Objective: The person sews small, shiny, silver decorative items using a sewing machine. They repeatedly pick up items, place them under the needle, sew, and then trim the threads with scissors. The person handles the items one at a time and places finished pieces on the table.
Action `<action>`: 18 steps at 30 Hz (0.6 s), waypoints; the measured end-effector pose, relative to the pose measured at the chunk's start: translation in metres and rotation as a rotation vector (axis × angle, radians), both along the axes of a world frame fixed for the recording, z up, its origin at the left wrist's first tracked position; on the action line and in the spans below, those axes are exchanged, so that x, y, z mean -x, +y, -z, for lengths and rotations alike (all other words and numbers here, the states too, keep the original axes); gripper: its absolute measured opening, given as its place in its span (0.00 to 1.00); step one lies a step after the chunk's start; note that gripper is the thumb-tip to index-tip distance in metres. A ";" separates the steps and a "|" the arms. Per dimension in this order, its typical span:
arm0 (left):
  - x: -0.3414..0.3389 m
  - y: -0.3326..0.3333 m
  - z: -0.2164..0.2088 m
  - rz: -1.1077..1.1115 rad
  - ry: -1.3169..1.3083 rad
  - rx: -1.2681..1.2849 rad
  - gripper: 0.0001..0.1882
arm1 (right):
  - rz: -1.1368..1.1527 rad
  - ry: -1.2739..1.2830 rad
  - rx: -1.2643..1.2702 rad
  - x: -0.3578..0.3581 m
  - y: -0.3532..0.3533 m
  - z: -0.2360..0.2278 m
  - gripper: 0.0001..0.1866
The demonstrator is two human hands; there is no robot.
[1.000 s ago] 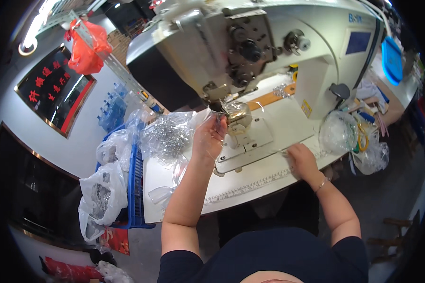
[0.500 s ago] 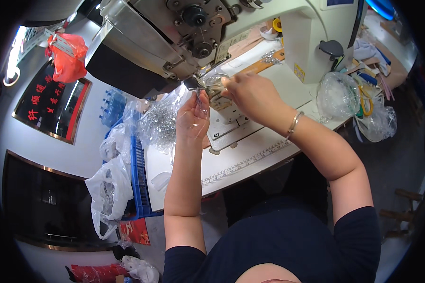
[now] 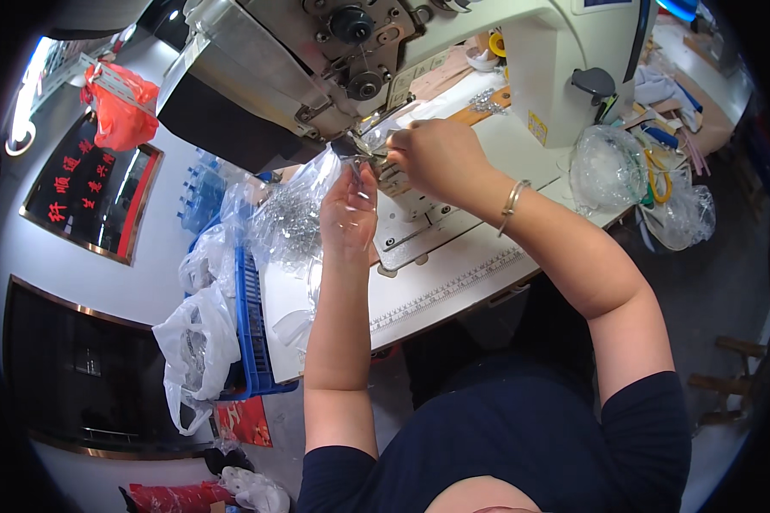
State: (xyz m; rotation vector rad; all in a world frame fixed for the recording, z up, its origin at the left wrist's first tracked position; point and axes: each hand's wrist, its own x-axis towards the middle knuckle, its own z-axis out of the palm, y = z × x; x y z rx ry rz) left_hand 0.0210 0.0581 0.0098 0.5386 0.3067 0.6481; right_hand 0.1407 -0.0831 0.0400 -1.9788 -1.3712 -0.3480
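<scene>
I see both hands up at the sewing machine (image 3: 385, 51) needle area, near the table's (image 3: 453, 291) far edge. Left hand (image 3: 348, 214) is raised, fingers pinched on a small clear piece (image 3: 357, 152) under the machine head. Right hand (image 3: 432, 154) is closed on the same piece from the other side. A clear bag of metal parts (image 3: 287, 222) lies at the table's left edge.

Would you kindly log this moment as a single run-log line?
left hand: raised at clear plastic bag | right hand: pinching small part beside needle area | sewing machine: on white table | blue crate: left of table
</scene>
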 end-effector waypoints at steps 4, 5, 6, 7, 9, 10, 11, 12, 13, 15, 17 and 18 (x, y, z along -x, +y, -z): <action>0.003 0.033 0.018 -0.247 -0.026 -0.080 0.07 | 0.006 0.132 -0.083 -0.002 -0.029 0.013 0.11; 0.006 0.044 0.024 -0.392 0.006 -0.131 0.07 | 0.016 0.175 -0.108 -0.006 -0.043 0.019 0.11; 0.012 0.056 0.027 -0.547 0.040 -0.183 0.08 | 0.050 0.199 -0.086 -0.009 -0.054 0.028 0.11; 0.017 0.064 0.028 -0.703 0.073 -0.234 0.08 | 0.083 0.221 -0.065 -0.013 -0.065 0.041 0.12; 0.038 0.063 0.027 -0.812 0.143 -0.355 0.12 | 0.134 0.239 0.031 -0.022 -0.082 0.086 0.12; 0.051 0.059 0.028 -0.868 0.178 -0.415 0.13 | 0.158 0.245 0.053 -0.026 -0.087 0.116 0.13; 0.062 0.051 0.034 -0.853 0.246 -0.568 0.14 | 0.183 0.251 0.076 -0.027 -0.091 0.137 0.13; 0.080 0.040 0.041 -0.853 0.326 -0.721 0.15 | 0.203 0.263 0.121 -0.019 -0.092 0.137 0.14; 0.093 0.030 0.051 -0.884 0.424 -0.880 0.16 | 0.233 0.271 0.170 -0.014 -0.095 0.137 0.15; 0.118 0.016 0.075 -1.048 0.609 -1.441 0.11 | 0.277 0.061 0.100 -0.006 -0.091 0.135 0.17; 0.134 -0.014 0.073 -1.177 0.522 -1.799 0.11 | 0.279 -0.174 -0.004 0.008 -0.085 0.117 0.17; 0.142 -0.029 0.069 -1.157 0.495 -1.934 0.11 | 0.110 -0.009 -0.067 0.014 -0.080 0.121 0.17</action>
